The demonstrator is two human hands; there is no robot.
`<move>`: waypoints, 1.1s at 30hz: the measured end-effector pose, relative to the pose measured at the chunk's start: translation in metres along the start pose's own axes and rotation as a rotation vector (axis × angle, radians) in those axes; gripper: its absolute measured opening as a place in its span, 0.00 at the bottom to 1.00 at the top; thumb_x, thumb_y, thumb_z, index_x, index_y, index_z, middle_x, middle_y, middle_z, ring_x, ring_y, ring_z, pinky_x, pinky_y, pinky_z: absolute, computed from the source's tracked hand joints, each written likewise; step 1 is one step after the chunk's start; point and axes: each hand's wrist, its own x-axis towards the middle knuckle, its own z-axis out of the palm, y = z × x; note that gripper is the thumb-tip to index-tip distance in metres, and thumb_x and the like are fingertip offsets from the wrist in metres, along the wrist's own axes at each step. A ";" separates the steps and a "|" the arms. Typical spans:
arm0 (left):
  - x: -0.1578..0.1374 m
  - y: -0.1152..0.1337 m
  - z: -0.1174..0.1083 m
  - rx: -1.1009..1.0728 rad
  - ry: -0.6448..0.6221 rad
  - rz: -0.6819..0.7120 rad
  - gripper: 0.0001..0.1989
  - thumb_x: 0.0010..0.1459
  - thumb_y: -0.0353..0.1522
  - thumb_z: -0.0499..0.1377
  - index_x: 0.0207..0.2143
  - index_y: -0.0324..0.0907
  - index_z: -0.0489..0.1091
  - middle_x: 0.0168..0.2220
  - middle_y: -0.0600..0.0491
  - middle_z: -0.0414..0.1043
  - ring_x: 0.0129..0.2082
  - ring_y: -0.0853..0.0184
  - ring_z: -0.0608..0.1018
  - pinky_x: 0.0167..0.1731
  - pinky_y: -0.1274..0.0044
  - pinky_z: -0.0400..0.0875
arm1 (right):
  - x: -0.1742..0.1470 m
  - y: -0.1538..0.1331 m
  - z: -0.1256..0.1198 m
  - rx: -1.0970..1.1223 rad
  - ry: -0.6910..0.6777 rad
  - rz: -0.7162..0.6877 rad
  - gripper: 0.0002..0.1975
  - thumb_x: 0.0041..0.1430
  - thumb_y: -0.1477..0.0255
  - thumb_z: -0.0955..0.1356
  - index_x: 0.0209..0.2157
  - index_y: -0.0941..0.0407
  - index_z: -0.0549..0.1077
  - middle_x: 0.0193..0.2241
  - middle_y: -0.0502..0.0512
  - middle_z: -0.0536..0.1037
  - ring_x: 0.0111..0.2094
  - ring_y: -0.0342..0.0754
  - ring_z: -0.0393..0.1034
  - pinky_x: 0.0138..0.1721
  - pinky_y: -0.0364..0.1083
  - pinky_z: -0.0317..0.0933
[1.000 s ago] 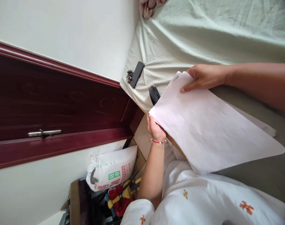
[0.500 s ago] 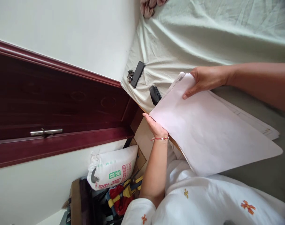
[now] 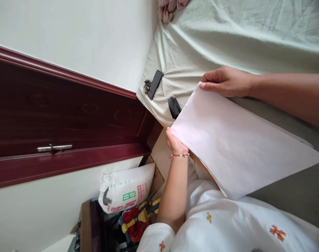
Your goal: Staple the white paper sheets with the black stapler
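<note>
A stack of white paper sheets (image 3: 243, 140) lies slanted above the bed, its top sheet blank. At its lower left corner, my left hand (image 3: 175, 141), with a red beaded bracelet, is closed around the paper edge; some of its fingers are hidden beneath. My right hand (image 3: 224, 82) pinches the upper corner between thumb and fingers. The edges of the sheets are nearly lined up, with a little of the lower ones peeking out at the right. Just beyond the stack's left edge sits a black object like a stapler (image 3: 174, 107), partly covered by the paper.
A black phone (image 3: 155, 84) and a bunch of keys (image 3: 147, 85) rest on the pale green bedsheet (image 3: 222, 38). To the left are a dark red door (image 3: 56, 108), a white printed sack (image 3: 127, 187) and a yellow-and-blue toy (image 3: 138, 218) on the floor.
My right hand has slid to the upper corner of the stack, and my left fingers have curled in around the edge. The sheets are more evenly lined up.
</note>
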 end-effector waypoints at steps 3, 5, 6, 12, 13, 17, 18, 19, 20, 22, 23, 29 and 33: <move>0.001 -0.002 -0.001 0.004 0.012 0.021 0.14 0.66 0.39 0.56 0.36 0.38 0.75 0.37 0.48 0.81 0.43 0.62 0.84 0.46 0.72 0.79 | 0.000 0.000 -0.001 0.089 -0.003 0.020 0.22 0.68 0.49 0.66 0.42 0.55 0.76 0.36 0.56 0.77 0.36 0.48 0.67 0.40 0.48 0.62; 0.002 -0.002 -0.002 -0.003 0.023 0.042 0.13 0.67 0.38 0.56 0.35 0.38 0.75 0.37 0.48 0.81 0.42 0.62 0.83 0.46 0.72 0.78 | -0.002 0.000 -0.002 0.183 -0.026 0.044 0.21 0.67 0.50 0.69 0.43 0.55 0.77 0.38 0.56 0.78 0.36 0.47 0.68 0.40 0.48 0.62; 0.002 -0.002 -0.002 -0.006 0.029 0.053 0.13 0.67 0.37 0.56 0.34 0.38 0.75 0.37 0.49 0.81 0.42 0.63 0.83 0.46 0.72 0.78 | -0.002 0.000 -0.002 0.229 -0.036 0.054 0.21 0.66 0.51 0.70 0.44 0.55 0.77 0.38 0.56 0.78 0.36 0.47 0.68 0.40 0.48 0.62; 0.000 -0.009 -0.007 0.012 -0.047 0.159 0.18 0.71 0.42 0.54 0.36 0.39 0.74 0.38 0.47 0.81 0.44 0.63 0.83 0.51 0.72 0.77 | 0.000 0.001 -0.002 0.197 0.020 0.082 0.22 0.59 0.50 0.74 0.40 0.55 0.77 0.33 0.54 0.77 0.32 0.44 0.65 0.35 0.46 0.60; 0.000 -0.011 -0.008 0.024 -0.075 0.189 0.19 0.72 0.44 0.53 0.37 0.39 0.74 0.39 0.47 0.80 0.45 0.63 0.83 0.52 0.72 0.76 | 0.001 0.001 -0.002 0.171 0.033 0.089 0.22 0.59 0.50 0.74 0.40 0.55 0.77 0.32 0.53 0.76 0.31 0.44 0.65 0.34 0.46 0.60; 0.000 -0.019 -0.013 0.117 -0.177 0.305 0.13 0.66 0.44 0.63 0.38 0.42 0.71 0.37 0.54 0.78 0.42 0.67 0.81 0.50 0.74 0.75 | 0.001 -0.001 -0.003 0.099 0.050 0.101 0.19 0.62 0.51 0.72 0.39 0.53 0.76 0.28 0.52 0.72 0.30 0.44 0.62 0.35 0.47 0.58; 0.000 -0.020 -0.014 0.124 -0.193 0.311 0.13 0.64 0.42 0.64 0.38 0.43 0.71 0.36 0.55 0.77 0.39 0.68 0.81 0.48 0.75 0.75 | 0.000 -0.002 -0.003 0.076 0.043 0.088 0.19 0.63 0.51 0.70 0.39 0.54 0.76 0.28 0.52 0.71 0.31 0.45 0.61 0.36 0.47 0.58; 0.001 -0.019 -0.015 0.118 -0.202 0.308 0.12 0.63 0.42 0.65 0.38 0.43 0.70 0.35 0.56 0.76 0.37 0.69 0.80 0.46 0.76 0.75 | 0.000 -0.002 -0.003 0.049 0.038 0.069 0.20 0.64 0.51 0.69 0.39 0.54 0.75 0.28 0.52 0.71 0.32 0.45 0.62 0.37 0.47 0.57; 0.002 -0.017 -0.015 0.101 -0.203 0.296 0.12 0.62 0.41 0.66 0.38 0.43 0.70 0.35 0.57 0.76 0.36 0.70 0.80 0.45 0.76 0.75 | 0.000 -0.002 -0.003 0.021 0.033 0.042 0.20 0.65 0.50 0.68 0.40 0.54 0.74 0.28 0.53 0.71 0.33 0.46 0.62 0.38 0.47 0.57; 0.005 -0.010 -0.016 0.058 -0.185 0.268 0.11 0.63 0.41 0.65 0.39 0.44 0.71 0.36 0.56 0.78 0.38 0.69 0.81 0.46 0.76 0.75 | 0.001 0.000 -0.001 -0.024 0.014 -0.018 0.23 0.66 0.48 0.66 0.41 0.54 0.73 0.30 0.53 0.71 0.34 0.46 0.62 0.39 0.48 0.56; 0.006 -0.006 -0.016 0.037 -0.172 0.249 0.11 0.64 0.41 0.65 0.40 0.44 0.71 0.38 0.55 0.79 0.41 0.68 0.81 0.48 0.75 0.75 | 0.001 0.001 -0.001 -0.042 -0.006 -0.044 0.24 0.66 0.46 0.64 0.40 0.54 0.72 0.30 0.53 0.71 0.33 0.46 0.61 0.39 0.48 0.55; 0.006 0.013 -0.008 -0.069 -0.185 0.027 0.22 0.71 0.48 0.55 0.54 0.43 0.76 0.58 0.45 0.79 0.62 0.61 0.78 0.61 0.71 0.74 | 0.005 0.009 0.002 -0.169 -0.125 -0.049 0.28 0.63 0.43 0.62 0.27 0.54 0.62 0.25 0.53 0.60 0.30 0.46 0.54 0.37 0.49 0.51; -0.012 0.008 -0.004 -0.052 -0.288 -0.050 0.20 0.70 0.45 0.57 0.54 0.42 0.78 0.57 0.44 0.80 0.63 0.58 0.78 0.63 0.68 0.74 | 0.003 0.004 0.003 -0.149 -0.009 -0.007 0.26 0.66 0.45 0.61 0.29 0.53 0.61 0.26 0.54 0.62 0.31 0.48 0.55 0.39 0.50 0.51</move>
